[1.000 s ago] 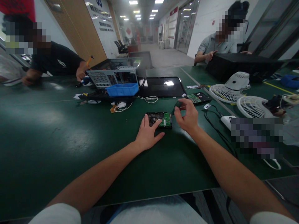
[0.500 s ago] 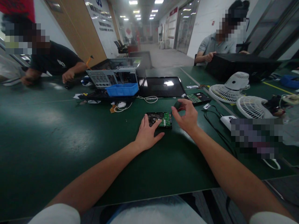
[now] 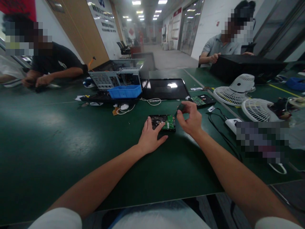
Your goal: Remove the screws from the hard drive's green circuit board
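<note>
A hard drive lies on the green table with its green circuit board facing up. Over its left part rests my left hand, fingers spread and touching the drive; nothing is gripped in it. Just off the drive's right end, my right hand is held with thumb and forefinger curled toward each other. Something small and dark seems to sit between those fingertips, too indistinct to name. Behind this hand lies a second hard drive, also board side up.
An open computer case stands at the back, a blue tray before it and a black panel beside it. White fan parts and a power strip lie right. Two people sit across, one holding a black case.
My right thumb and fingertips have shifted slightly, while my left hand stays on the drive. The person at left has drawn one hand in toward the other.
</note>
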Motion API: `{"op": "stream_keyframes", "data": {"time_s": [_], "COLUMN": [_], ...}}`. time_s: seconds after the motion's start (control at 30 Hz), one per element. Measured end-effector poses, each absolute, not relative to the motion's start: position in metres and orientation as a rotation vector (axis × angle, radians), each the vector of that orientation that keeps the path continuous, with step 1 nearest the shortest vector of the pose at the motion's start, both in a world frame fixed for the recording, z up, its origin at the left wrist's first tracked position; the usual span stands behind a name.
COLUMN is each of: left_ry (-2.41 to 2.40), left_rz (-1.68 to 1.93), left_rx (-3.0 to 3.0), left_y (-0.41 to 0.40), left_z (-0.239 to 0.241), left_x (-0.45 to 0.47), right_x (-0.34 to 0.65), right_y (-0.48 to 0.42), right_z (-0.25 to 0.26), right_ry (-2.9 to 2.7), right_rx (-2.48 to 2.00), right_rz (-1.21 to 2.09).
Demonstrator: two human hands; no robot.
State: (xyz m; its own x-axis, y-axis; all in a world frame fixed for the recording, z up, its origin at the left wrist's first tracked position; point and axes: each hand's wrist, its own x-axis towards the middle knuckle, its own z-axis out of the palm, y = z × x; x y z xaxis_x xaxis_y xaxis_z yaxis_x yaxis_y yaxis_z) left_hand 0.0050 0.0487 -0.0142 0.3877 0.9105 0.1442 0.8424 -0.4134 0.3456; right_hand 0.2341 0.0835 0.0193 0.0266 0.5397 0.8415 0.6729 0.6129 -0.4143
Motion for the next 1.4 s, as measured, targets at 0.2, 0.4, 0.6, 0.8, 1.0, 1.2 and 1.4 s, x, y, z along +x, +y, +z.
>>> {"op": "stream_keyframes", "data": {"time_s": [0.2, 0.4, 0.6, 0.8, 1.0, 1.2, 1.4], "left_ry": [1.56, 1.554, 1.558, 1.557, 1.557, 1.559, 1.556], "left_rz": [0.47, 0.453, 0.454, 0.468, 0.451, 0.454, 0.451], "left_rx": [2.43, 2.428, 2.432, 2.426, 2.412, 2.422, 2.414], "left_y": [0.048, 0.05, 0.05, 0.05, 0.049, 0.049, 0.049], "left_z": [-0.014, -0.015, -0.016, -0.016, -0.014, -0.014, -0.014], "left_x": [0.005, 0.005, 0.005, 0.005, 0.005, 0.006, 0.005], "right_x": [0.233, 0.235, 0.236, 0.236, 0.235, 0.237, 0.237], "right_y": [0.085, 0.089, 0.093, 0.085, 0.084, 0.087, 0.086], "right_z": [0.019, 0.013, 0.013, 0.022, 0.023, 0.019, 0.023], "right_ry": [-1.613, -1.627, -1.6, -1.622, -1.626, -1.59, -1.608], "right_rx": [-1.046, -0.996, -0.914, -0.983, -0.996, -1.041, -1.032], "right_rz": [-0.203, -0.18, -0.223, -0.271, -0.229, -0.201, -0.274]}}
